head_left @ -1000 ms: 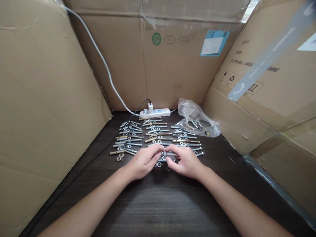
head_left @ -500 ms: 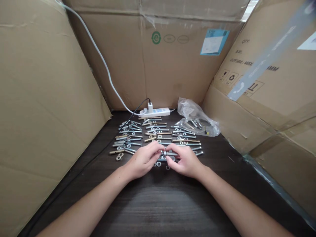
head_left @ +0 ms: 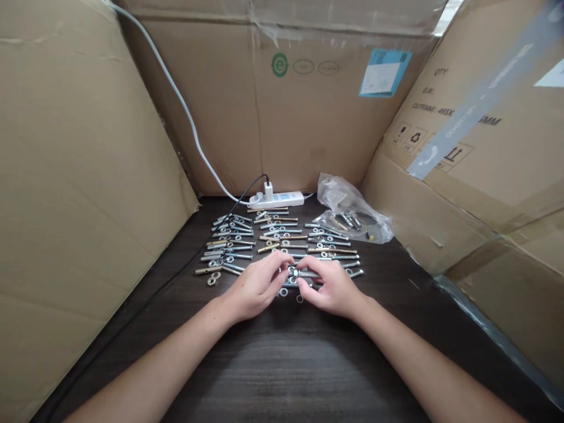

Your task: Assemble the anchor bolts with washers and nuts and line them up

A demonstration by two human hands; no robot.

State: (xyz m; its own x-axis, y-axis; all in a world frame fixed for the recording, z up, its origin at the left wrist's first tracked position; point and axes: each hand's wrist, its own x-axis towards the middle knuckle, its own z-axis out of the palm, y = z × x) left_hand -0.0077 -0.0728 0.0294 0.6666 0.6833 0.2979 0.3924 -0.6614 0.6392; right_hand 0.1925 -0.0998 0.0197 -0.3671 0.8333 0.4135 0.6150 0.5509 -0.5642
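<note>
My right hand (head_left: 332, 285) is closed around a sleeve anchor bolt (head_left: 308, 274), gripped between thumb and fingers. The hex nut (head_left: 295, 274) on the bolt's end points left, toward my other hand. My left hand (head_left: 259, 285) is close to that end, its fingers curved and a small gap showing between thumb and forefinger. I see nothing held in it, though the palm is hidden. Beneath and between the hands lie washers (head_left: 283, 292) and another bolt (head_left: 299, 285), partly covered by my fingers. A thin ring (head_left: 300, 299) lies just in front.
Rows of bolts (head_left: 240, 248), metal sleeves (head_left: 209, 271), nuts and washers cover the dark table (head_left: 282, 364). Behind them are a white power strip (head_left: 286, 200) with cables and a clear plastic bag (head_left: 343, 202) of metal parts. Cardboard boxes (head_left: 308, 129) wall in three sides.
My left fingertips have drawn slightly away from the nut, and washers below now show in the gap. My right hand still holds the bolt, nearly in place.
</note>
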